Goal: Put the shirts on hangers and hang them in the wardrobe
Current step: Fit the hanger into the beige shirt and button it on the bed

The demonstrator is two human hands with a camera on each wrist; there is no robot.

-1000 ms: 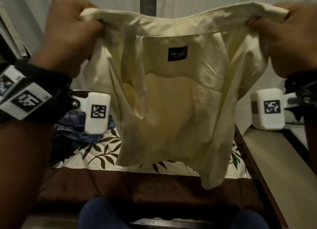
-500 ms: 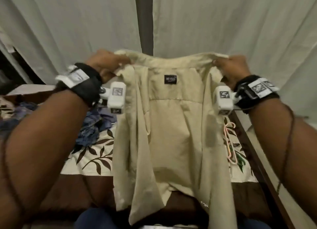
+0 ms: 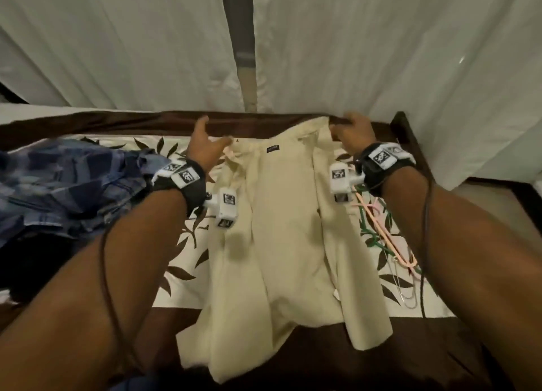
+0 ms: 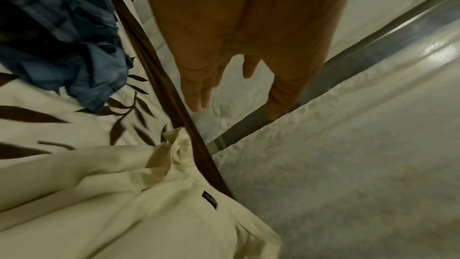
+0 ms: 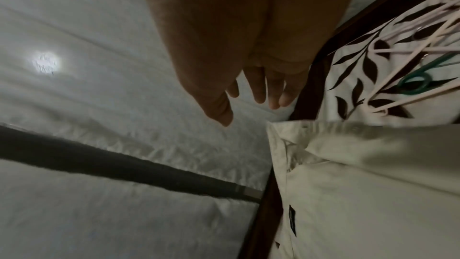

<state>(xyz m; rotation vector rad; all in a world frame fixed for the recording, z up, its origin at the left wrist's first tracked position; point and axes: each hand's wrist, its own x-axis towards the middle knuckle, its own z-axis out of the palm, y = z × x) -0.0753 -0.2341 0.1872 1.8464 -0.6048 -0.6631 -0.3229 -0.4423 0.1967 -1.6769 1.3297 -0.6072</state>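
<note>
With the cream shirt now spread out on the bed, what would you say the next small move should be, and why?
Probably the right hand should reach for a pink hanger from the pile beside it. The cream shirt lies flat and open, collar away from the person, both hands look empty, and no hanger is in it yet.

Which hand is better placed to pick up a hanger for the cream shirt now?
The right hand, probably. The hangers lie on the bedspread just beside the right wrist, on the shirt's right side. The left hand is across the cream shirt, nearer the blue shirt. Both hands look open.
</note>
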